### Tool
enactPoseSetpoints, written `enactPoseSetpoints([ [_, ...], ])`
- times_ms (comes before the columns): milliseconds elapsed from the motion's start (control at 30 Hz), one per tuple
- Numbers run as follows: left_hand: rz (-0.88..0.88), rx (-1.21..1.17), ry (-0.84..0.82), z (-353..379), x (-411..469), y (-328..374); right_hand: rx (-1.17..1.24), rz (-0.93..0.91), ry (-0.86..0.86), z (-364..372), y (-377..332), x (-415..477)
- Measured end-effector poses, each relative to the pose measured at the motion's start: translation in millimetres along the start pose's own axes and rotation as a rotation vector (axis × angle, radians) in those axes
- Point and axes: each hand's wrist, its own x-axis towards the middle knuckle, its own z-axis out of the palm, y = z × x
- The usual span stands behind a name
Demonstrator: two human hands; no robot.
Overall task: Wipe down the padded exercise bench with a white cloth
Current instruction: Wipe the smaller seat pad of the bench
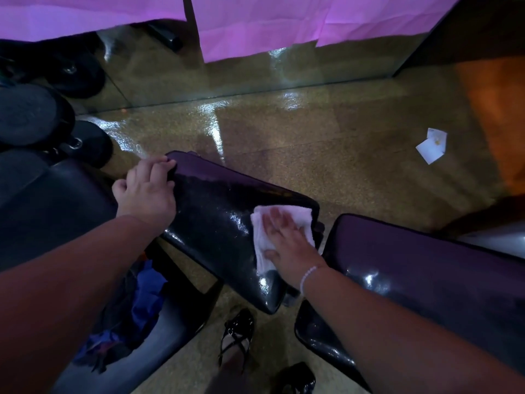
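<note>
Two bare forearms reach in from the lower edge, and at the end of one the right hand (287,237) lies flat on the white cloth (262,243), fingers straight and spread, pressing it onto the bench pad (221,206); the fingertips are blurred. That cloth sits crumpled on the right end of the pad, showing past the fingertips and under the thumb side of the palm, close to the pad's right edge. A pale beaded bracelet (308,275) circles the right wrist. The left hand (145,189) grips the pad's far left corner, fingers curled over the edge and thumb out to the side. The pad is dark, glossy and tilted, its surface speckled and catching highlights near the cloth. Just right of it, with a narrow gap between, lies a second pad (412,268) of the same dark padding. Below the first pad, a black strappy shoe (238,325) stands on the speckled floor (312,155), and blue fabric (147,297) is bunched on a dark seat at lower left. Round dark pads (28,115) crowd the left edge. White paper scraps (431,145) lie on the floor well off to the right, and purple sheets (255,24) hang across the top.
</note>
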Motion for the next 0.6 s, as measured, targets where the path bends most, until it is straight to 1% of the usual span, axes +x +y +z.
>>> enactPoseSetpoints([
  [67, -0.019, -0.015, -0.009, -1, 1, 1, 0.016, 0.106, 0.019, -13, 4, 16],
  [133, -0.025, -0.016, -0.02, -3, 1, 0, -0.009, 0.186, -0.004, -27, 5, 43],
  [200, -0.02, -0.011, -0.031, -4, 1, 0, 0.075, 0.253, -0.027, -36, -6, 69],
  [233, -0.023, -0.008, -0.043, -3, 1, 0, 0.104, 0.254, -0.012, -39, -18, 75],
  [333, -0.027, -0.014, -0.053, -2, 0, -1, 0.048, 0.07, 0.056, -27, -62, 67],
  [400, -0.016, -0.02, -0.052, -2, 1, -1, -0.02, -0.055, 0.093, -18, -65, 51],
  [433, -0.016, -0.024, -0.057, -2, 2, -2, -0.022, -0.058, 0.079, -17, -57, 49],
  [467, -0.016, -0.028, -0.063, -2, 2, -3, -0.006, -0.023, 0.05, -16, -47, 48],
  [500, -0.015, -0.032, -0.068, -2, 2, -4, 0.008, 0.03, 0.017, -18, -35, 46],
  [533, -0.009, -0.035, -0.067, -2, 2, -4, -0.028, 0.062, -0.003, -19, -24, 44],
  [600, 0.001, -0.037, -0.062, -3, 2, -3, -0.065, 0.159, -0.01, -16, -7, 37],
])
